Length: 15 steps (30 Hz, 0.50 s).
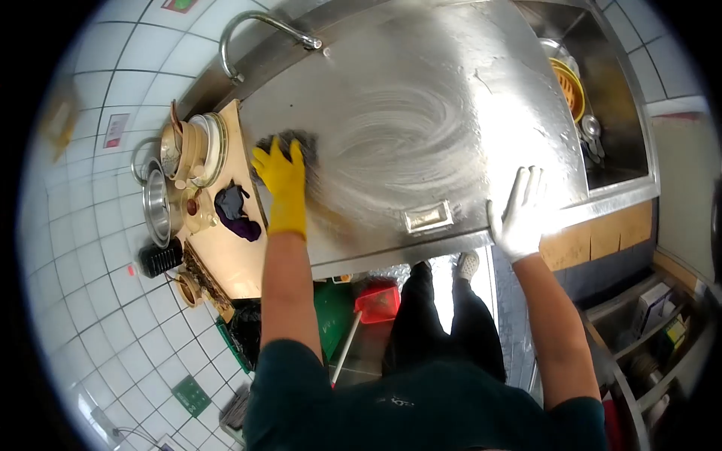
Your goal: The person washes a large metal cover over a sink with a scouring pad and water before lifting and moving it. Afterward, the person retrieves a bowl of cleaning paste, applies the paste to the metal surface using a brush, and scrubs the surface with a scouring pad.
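My left hand (284, 188), in a yellow rubber glove, presses a dark scouring pad (310, 143) against the left part of the stainless steel counter (391, 68). The fingers lie over the pad and partly hide it. Whitish, curved smears (398, 139) cover the middle of the metal. My right hand (519, 214), in a white glove, rests at the counter's front right with fingers stretched out and nothing in them. Between the hands, near the front edge, is a small rectangular metal piece (428, 216).
A curved faucet (267, 22) rises at the back left. On the left, a wooden board (241, 165) bears a dark cloth (237, 210) and stacked dishes (207, 150). The sink (628, 150) at right contains a yellow basket (569, 86) and ladles (592, 128). A red dustpan (378, 302) is below.
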Motion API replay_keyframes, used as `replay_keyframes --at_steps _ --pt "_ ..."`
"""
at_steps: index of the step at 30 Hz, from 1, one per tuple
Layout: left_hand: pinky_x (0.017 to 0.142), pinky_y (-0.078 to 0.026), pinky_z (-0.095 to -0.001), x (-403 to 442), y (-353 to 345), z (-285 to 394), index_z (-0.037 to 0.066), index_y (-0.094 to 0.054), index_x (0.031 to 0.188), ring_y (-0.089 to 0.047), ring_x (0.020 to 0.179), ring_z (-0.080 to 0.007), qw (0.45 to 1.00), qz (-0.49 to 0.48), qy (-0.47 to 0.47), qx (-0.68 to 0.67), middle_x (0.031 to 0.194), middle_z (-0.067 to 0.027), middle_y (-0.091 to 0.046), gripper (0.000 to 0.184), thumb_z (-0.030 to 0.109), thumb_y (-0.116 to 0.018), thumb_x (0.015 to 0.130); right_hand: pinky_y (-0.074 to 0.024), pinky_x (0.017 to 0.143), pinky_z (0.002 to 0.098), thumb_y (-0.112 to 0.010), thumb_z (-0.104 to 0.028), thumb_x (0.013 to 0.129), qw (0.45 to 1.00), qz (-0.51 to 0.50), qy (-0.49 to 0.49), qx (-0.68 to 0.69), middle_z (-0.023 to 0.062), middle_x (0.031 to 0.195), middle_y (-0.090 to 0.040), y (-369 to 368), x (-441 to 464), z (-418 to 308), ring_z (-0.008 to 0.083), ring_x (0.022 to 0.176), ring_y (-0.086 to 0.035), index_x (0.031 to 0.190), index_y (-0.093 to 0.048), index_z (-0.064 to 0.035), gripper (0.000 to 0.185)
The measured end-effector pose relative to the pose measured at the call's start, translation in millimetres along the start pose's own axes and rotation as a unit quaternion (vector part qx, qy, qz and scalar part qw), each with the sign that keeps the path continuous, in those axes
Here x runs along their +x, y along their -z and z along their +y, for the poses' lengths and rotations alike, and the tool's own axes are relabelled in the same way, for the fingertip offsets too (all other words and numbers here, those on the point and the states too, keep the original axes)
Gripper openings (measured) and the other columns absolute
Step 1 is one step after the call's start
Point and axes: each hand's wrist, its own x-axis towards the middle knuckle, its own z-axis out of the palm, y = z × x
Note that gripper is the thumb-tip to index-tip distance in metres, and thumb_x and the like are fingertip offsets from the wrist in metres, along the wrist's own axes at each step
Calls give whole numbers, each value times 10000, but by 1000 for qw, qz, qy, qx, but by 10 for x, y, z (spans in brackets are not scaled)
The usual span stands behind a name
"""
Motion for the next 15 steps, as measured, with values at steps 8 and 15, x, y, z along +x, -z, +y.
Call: replay_keyframes --at_steps 8,15 --pt "1186 -379 -612 871 161 2628 56 -703 1351 -537 1389 -505 968 -37 -195 -156 1410 -284 -661 625 555 -663 976 -151 1319 639 -610 -477 992 998 3 33 -60 424 1696 -238 -124 -39 42 564 1617 -196 1653 -229 150 988" --pt "1304 -254 -614 -647 770 1577 82 -604 1521 -395 1544 -504 915 -147 -279 -252 1623 -292 -490 738 410 -831 900 -134 1324 633 -590 -462 1014 998 7 36 -59 405 1723 -202 -136 -55 27 552 1631 -165 1681 -181 125 978"
